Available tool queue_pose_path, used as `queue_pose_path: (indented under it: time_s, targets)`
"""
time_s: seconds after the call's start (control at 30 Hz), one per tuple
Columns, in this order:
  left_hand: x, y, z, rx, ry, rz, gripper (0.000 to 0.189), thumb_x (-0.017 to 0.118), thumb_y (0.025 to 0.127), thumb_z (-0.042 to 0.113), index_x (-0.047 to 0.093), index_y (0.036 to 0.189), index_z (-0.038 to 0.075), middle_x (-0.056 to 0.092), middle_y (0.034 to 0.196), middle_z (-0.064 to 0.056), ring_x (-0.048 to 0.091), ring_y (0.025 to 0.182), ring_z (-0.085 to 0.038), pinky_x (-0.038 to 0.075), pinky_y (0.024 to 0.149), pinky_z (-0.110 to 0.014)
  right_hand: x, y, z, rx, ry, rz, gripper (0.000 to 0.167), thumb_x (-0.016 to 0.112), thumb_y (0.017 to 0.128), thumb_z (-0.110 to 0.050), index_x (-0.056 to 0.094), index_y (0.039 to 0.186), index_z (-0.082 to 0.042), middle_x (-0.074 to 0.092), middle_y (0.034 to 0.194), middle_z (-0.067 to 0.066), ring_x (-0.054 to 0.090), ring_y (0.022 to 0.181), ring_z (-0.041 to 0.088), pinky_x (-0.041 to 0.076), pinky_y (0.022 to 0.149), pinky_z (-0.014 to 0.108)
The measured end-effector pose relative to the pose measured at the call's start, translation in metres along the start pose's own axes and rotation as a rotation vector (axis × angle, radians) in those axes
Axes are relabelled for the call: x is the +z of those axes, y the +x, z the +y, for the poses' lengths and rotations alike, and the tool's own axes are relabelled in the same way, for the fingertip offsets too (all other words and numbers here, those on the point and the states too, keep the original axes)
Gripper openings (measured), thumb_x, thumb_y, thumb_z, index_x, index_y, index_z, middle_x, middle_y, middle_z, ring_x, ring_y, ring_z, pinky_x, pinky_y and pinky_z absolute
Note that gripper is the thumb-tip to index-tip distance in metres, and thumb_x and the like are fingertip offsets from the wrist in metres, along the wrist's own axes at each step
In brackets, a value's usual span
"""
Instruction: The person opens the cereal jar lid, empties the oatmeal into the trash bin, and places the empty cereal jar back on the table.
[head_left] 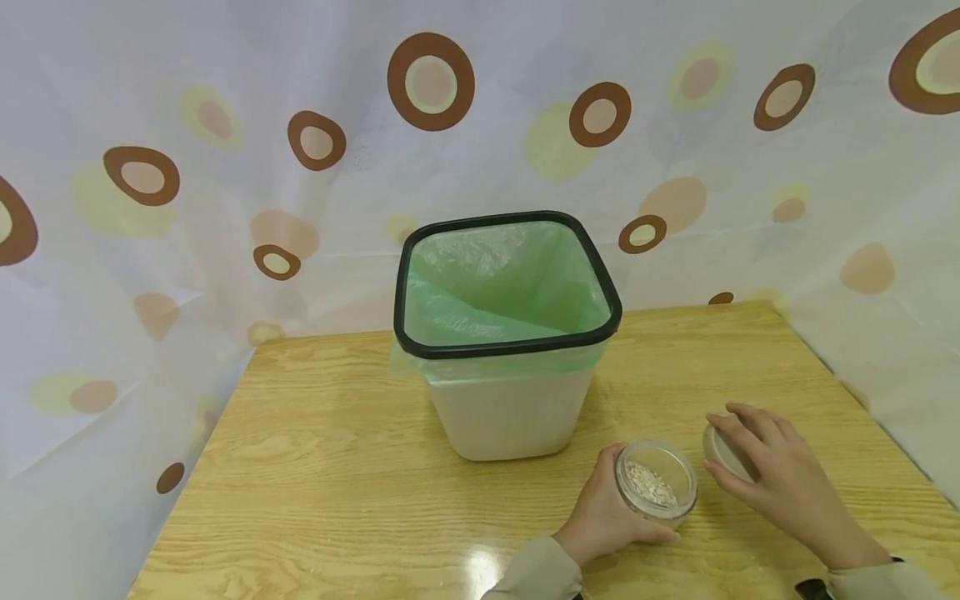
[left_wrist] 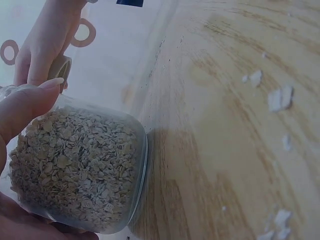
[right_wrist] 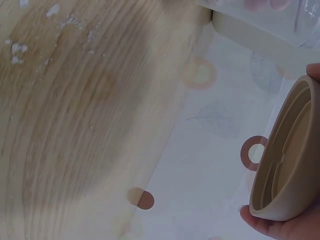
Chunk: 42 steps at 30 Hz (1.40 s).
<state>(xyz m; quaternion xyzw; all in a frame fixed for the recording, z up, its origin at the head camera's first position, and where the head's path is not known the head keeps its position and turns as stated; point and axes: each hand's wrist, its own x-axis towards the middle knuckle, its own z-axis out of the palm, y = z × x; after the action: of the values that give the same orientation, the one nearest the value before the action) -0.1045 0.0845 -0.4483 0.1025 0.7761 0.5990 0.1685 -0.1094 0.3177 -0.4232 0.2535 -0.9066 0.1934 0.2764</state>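
Observation:
A clear jar [head_left: 655,485] of oat flakes [left_wrist: 75,162] stands with its mouth uncovered near the table's front right. My left hand [head_left: 606,515] grips it round the side, thumb toward the front in the head view. Just to the right, my right hand [head_left: 776,475] holds a round beige lid [right_wrist: 287,155] by its edge, tilted so its threaded inside faces the jar. Lid and jar are apart. In the left wrist view the flakes fill much of the jar behind its clear wall.
Behind and left of the hands stands a white bin [head_left: 513,417] with a black rim and a green liner bag [head_left: 510,292]. White crumbs [left_wrist: 280,98] lie scattered on the wooden table [head_left: 322,467]. A patterned sheet [head_left: 480,167] hangs behind and along the sides.

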Motion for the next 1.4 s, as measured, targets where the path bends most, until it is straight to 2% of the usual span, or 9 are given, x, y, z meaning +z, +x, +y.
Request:
queue_pose_path:
  time_s: [0.23, 0.5, 1.0, 1.4]
  targets:
    - [0.000, 0.000, -0.002, 0.007, 0.018, -0.005, 0.099, 0.094, 0.061, 0.016, 0.035, 0.141, 0.013, 0.047, 0.131, 0.011, 0.049, 0.119, -0.009, 0.041, 0.100, -0.030, 0.005, -0.003, 0.000, 0.009, -0.001, -0.018, 0.060, 0.058, 0.090, -0.059, 0.061, 0.119, -0.006, 0.054, 0.120, 0.025, 0.049, 0.102, 0.049, 0.041, 0.073, 0.065]
    - [-0.003, 0.001, -0.001, 0.020, 0.043, -0.017, 0.098, 0.094, 0.061, 0.015, 0.036, 0.140, 0.015, 0.048, 0.131, 0.010, 0.049, 0.119, -0.008, 0.041, 0.100, -0.029, 0.008, -0.006, 0.002, 0.024, -0.007, -0.045, 0.054, 0.073, 0.084, -0.045, 0.060, 0.120, -0.007, 0.053, 0.121, 0.025, 0.049, 0.103, 0.048, 0.041, 0.074, 0.066]
    - [-0.003, 0.001, -0.003, 0.051, 0.041, -0.042, 0.099, 0.094, 0.062, 0.015, 0.035, 0.142, 0.015, 0.045, 0.134, 0.011, 0.047, 0.121, -0.007, 0.040, 0.101, -0.030, 0.015, -0.009, 0.003, 0.039, -0.006, -0.072, 0.053, 0.075, 0.083, -0.040, 0.059, 0.120, -0.006, 0.052, 0.122, 0.026, 0.048, 0.103, 0.050, 0.041, 0.073, 0.068]
    - [-0.003, 0.001, -0.002, 0.038, 0.013, -0.037, 0.097, 0.093, 0.063, 0.013, 0.036, 0.141, 0.018, 0.046, 0.132, 0.012, 0.047, 0.120, -0.005, 0.039, 0.101, -0.028, 0.023, -0.013, 0.007, 0.056, 0.015, -0.088, 0.053, 0.076, 0.083, -0.041, 0.058, 0.120, -0.008, 0.051, 0.122, 0.027, 0.047, 0.104, 0.050, 0.040, 0.074, 0.069]
